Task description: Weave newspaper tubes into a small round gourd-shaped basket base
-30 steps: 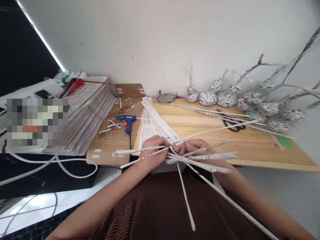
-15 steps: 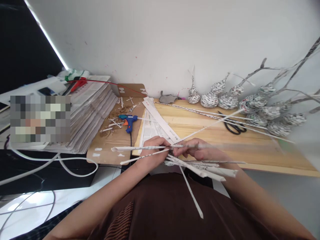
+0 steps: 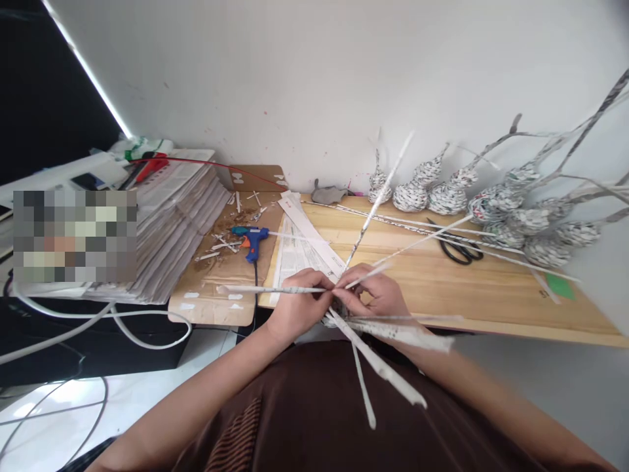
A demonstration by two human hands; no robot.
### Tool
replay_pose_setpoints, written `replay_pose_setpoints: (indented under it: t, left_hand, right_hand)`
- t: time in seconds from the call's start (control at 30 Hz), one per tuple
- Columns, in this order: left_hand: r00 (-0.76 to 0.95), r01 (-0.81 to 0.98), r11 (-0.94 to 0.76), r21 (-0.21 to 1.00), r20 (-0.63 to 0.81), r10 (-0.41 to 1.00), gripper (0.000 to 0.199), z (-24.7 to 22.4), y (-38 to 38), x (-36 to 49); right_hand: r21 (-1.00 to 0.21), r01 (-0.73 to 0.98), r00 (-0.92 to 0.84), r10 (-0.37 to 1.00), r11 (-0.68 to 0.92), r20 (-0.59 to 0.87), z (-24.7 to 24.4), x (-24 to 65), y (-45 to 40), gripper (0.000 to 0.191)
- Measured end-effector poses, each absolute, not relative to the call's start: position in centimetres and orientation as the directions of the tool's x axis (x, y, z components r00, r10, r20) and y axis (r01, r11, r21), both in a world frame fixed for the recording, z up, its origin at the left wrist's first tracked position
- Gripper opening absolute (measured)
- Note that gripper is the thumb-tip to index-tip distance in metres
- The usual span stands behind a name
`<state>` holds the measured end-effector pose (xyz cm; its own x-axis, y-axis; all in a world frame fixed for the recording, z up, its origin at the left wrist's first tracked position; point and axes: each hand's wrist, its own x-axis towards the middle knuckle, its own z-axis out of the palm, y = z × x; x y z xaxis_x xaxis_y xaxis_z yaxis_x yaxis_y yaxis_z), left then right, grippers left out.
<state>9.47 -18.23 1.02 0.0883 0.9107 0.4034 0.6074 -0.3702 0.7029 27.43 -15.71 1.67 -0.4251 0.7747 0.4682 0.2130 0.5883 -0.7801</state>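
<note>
Several thin rolled-paper tubes fan out in different directions from a small woven paper piece, mostly hidden under my hands near the table's front edge. My left hand is closed at the centre, pinching a tube that sticks out to the left. Thumb and fingers of my right hand pinch together right beside it, closed on a rolled-paper tube. One long tube slants up toward the wall, and another reaches up to the right. The exact crossing point is hidden by my fingers.
A blue glue gun lies on cardboard among paper scraps. Black scissors and loose tubes lie on the wooden board. Woven gourd shapes stand along the wall. A newspaper stack rises at left.
A tube that pointed right now stands up toward the wall. A lower-left tube is no longer there, and the lower right tubes have swung downward. Both hands stay together at the centre.
</note>
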Motion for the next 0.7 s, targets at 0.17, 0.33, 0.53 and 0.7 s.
replay_pose_setpoints:
  t: [0.17, 0.33, 0.53, 0.7]
  left_hand:
    - [0.055, 0.545, -0.4, 0.737, 0.445, 0.894, 0.012, 0.6, -18.3, 9.8]
    - [0.129, 0.511, -0.479, 0.713, 0.487, 0.864, 0.012, 0.5, -18.4, 9.7]
    - [0.352, 0.529, -0.647, 0.549, 0.551, 0.756, 0.015, 0.3, -18.0, 8.7]
    - [0.512, 0.538, -0.693, 0.48, 0.467, 0.721, 0.02, 1.6, -17.9, 8.7]
  right_hand:
    - [-0.967, 0.016, -0.2, 0.949, 0.254, 0.246, 0.3, 27.5, -16.3, 0.016]
    - [-0.986, -0.114, -0.181, 0.974, 0.119, 0.139, 0.2, 27.4, -15.9, 0.023]
    - [-0.999, 0.003, -0.409, 0.912, 0.045, 0.04, 1.8, 28.8, -15.4, 0.025]
    - [-0.991, 0.133, -0.511, 0.857, 0.009, -0.061, 3.3, 29.8, -15.1, 0.023]
